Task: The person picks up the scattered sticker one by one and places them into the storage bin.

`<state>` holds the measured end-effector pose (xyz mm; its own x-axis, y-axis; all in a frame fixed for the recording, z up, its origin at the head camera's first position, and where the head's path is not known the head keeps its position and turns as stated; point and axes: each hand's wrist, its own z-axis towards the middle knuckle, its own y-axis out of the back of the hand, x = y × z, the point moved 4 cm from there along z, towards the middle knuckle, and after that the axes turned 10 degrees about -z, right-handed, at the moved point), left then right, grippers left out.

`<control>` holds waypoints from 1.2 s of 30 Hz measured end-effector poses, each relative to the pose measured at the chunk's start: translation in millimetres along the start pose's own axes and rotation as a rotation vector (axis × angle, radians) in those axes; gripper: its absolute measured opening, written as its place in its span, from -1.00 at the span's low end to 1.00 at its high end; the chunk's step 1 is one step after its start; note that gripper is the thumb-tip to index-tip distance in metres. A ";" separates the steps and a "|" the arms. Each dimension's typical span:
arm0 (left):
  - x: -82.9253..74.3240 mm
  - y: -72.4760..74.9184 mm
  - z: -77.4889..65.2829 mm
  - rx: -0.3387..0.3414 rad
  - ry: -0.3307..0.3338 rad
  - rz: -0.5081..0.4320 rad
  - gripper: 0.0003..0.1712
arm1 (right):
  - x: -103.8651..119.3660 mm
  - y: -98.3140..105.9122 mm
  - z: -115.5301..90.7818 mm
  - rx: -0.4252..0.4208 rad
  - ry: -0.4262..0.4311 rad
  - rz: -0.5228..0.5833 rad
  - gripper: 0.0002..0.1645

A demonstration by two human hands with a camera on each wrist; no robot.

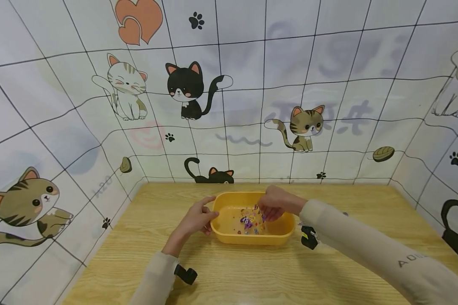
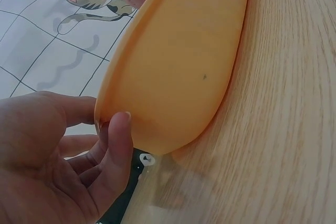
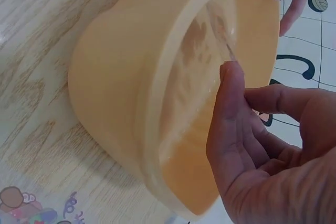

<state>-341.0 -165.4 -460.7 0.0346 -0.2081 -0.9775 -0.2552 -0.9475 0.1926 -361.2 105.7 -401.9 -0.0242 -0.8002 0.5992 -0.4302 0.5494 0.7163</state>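
Observation:
A yellow plastic basin (image 1: 248, 239) stands on the wooden table with many small coloured bits (image 1: 248, 221), mostly purple, inside it. At the basin's left end my left hand (image 1: 199, 218) pinches the rim, its thumb (image 2: 119, 142) against the outer wall. My right hand (image 1: 276, 203) reaches over the basin's right part. Between its thumb and index finger it pinches a thin, clear piece of plastic (image 3: 220, 27), which extends into the basin. What this plastic is cannot be made out, and the right fingers partly cover the bits.
On the table (image 1: 229, 275), right of the basin, lies something with a colourful print (image 3: 31, 208), mostly hidden by the right sleeve in the head view. Behind the table rises a wall covering (image 1: 244, 106) with cartoon cats. Each wrist carries a small black device (image 1: 186, 274).

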 end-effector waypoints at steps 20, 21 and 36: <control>1.7 -0.4 -2.3 0.007 0.000 0.018 -0.24 | -12.6 -2.5 5.1 -0.009 -0.032 -0.107 -0.79; 1.1 -0.1 -1.9 0.005 -0.002 0.019 -0.24 | -13.0 -2.4 6.1 -0.012 -0.037 -0.116 -0.79; -1.7 0.1 -2.8 0.003 -0.005 0.032 -0.24 | -22.1 -14.5 26.0 -0.023 -0.111 -0.247 -0.83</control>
<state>-338.4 -165.7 -458.8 0.0218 -0.2367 -0.9713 -0.2594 -0.9396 0.2232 -377.9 109.2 -434.8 -0.0207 -0.9313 0.3636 -0.4146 0.3389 0.8445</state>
